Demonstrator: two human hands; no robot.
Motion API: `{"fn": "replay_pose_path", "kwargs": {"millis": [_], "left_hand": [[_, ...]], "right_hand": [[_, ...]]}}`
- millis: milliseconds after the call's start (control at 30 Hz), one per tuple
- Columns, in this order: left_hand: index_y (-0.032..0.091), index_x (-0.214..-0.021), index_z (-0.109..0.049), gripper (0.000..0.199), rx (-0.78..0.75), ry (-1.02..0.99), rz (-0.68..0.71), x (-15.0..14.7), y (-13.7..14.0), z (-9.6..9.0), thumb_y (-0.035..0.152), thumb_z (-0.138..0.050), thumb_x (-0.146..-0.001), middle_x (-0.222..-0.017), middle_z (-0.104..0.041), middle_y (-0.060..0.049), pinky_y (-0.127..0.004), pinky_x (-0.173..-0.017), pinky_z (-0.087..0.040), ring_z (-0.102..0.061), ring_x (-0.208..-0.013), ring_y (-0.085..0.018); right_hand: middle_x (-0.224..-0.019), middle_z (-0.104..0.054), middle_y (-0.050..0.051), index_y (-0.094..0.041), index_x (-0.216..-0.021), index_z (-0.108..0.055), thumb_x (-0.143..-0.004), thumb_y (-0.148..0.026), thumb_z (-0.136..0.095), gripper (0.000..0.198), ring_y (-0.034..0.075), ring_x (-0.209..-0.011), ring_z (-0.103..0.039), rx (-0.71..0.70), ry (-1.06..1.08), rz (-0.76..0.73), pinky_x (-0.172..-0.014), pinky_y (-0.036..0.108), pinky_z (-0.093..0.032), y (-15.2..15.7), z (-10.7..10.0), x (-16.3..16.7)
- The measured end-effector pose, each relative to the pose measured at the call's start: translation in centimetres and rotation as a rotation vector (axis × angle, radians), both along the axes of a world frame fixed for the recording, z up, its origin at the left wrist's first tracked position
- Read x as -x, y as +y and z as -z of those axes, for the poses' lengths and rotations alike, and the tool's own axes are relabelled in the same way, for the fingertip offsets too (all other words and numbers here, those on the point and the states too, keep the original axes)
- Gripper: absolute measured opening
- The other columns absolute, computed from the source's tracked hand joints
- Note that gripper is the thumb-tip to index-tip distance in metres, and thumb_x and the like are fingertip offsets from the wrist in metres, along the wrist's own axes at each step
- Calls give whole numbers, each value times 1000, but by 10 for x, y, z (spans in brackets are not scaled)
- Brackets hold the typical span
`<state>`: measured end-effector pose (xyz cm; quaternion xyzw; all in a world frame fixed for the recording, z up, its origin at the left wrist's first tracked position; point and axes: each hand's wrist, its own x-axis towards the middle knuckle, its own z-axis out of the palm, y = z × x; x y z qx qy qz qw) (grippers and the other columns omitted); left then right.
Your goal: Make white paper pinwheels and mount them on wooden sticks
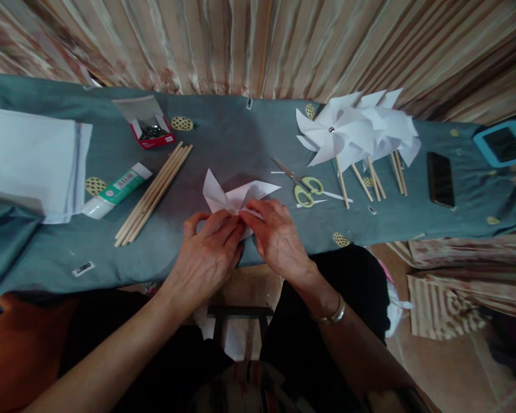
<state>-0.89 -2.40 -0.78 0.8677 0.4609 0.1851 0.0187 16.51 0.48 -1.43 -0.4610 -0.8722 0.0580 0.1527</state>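
One white paper pinwheel head (236, 201), part-folded by appearance, no stick visible on it, at the near edge of the surface (236, 140), grasped between the left grip (210, 236) and the right grip (278, 232), both pinching near its centre. Completed, right of the right grip beyond the scissors (304, 190): several stick-mounted pinwheels (344, 135). Apparently unused, left of the left grip: loose wooden rods (155, 194), open red box (162, 141) of small metal pieces (152, 133), stacked white paper (30, 160).

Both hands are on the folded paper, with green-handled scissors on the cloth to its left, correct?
Side's wrong: in the head view, the scissors lie on the cloth to the right of the folded paper. Left hand and right hand do touch it.
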Motion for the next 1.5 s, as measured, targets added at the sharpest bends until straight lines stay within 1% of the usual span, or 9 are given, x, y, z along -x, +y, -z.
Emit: {"fn": "replay_pose_path", "kwargs": {"millis": [233, 400, 600, 700, 800, 1000, 1233, 1400, 1500], "left_hand": [[16, -118, -62, 28, -2, 30, -24, 2, -3, 2, 18, -57, -91, -121, -69, -11, -48, -96, -37, -56, -118, -30], [18, -122, -62, 32, 15, -47, -31, 16, -6, -7, 29, -58, -92, -121, -68, -13, -50, -92, -38, -55, -117, -34], [23, -120, -65, 33, 169, -284, -223, 46, -3, -17, 36, -48, -96, -115, -66, -12, -52, -92, -39, -54, -111, -35], [25, -120, -65, 34, 221, -301, -272, 52, -1, -15, 38, -43, -97, -115, -65, -10, -52, -91, -39, -53, -110, -35], [24, -117, -66, 34, 190, -258, -253, 50, -1, -11, 40, -44, -97, -113, -66, -11, -50, -91, -39, -54, -108, -33], [24, -115, -69, 34, 129, -224, -174, 39, 4, -7, 33, -43, -95, -112, -68, -12, -48, -90, -37, -56, -107, -32], [20, -111, -71, 35, 199, -293, -310, 46, 21, -20, 29, -41, -93, -113, -68, -12, -50, -95, -39, -55, -110, -32], [22, -110, -71, 34, 246, -316, -361, 53, 25, -22, 27, -42, -93, -113, -68, -10, -49, -100, -39, -56, -112, -29], [18, -109, -71, 35, 273, -316, -387, 55, 25, -22, 28, -41, -94, -111, -69, -12, -50, -101, -40, -57, -110, -28]], "right_hand": [[-117, -64, 9, -16, -106, -66, -98, -16, -45, 23, 25, -104, -50, 31, -55, -55, -86, 39, -43, 4, -7, 5], [-111, -65, 10, -14, -101, -66, -97, -16, -48, 19, 26, -103, -49, 53, -114, -64, -86, 39, -41, 5, -10, 11], [-110, -65, 11, -15, -101, -66, -94, -10, -45, 22, 27, -103, -48, 65, -141, -75, -85, 40, -40, 6, -13, 11], [-110, -65, 10, -15, -100, -66, -95, -10, -44, 23, 27, -104, -48, 59, -158, -78, -86, 39, -39, 5, -15, 11], [-110, -65, 10, -16, -99, -66, -95, -10, -45, 23, 27, -104, -47, 58, -160, -80, -87, 38, -39, 5, -15, 10], [-111, -65, 9, -16, -100, -68, -92, -7, -48, 23, 25, -103, -47, 83, -119, -161, -87, 39, -39, 18, -11, 3], [-114, -63, 12, -14, -98, -69, -89, -12, -52, 20, 27, -107, -47, 138, -138, -277, -91, 42, -39, 32, -18, -6], [-118, -62, 15, -12, -104, -66, -80, -15, -57, 26, 30, -109, -47, 128, -129, -284, -94, 46, -40, 25, -22, -7], [-118, -61, 15, -12, -105, -64, -79, -16, -56, 28, 30, -109, -47, 98, -108, -272, -96, 46, -40, 20, -19, -7]]}}
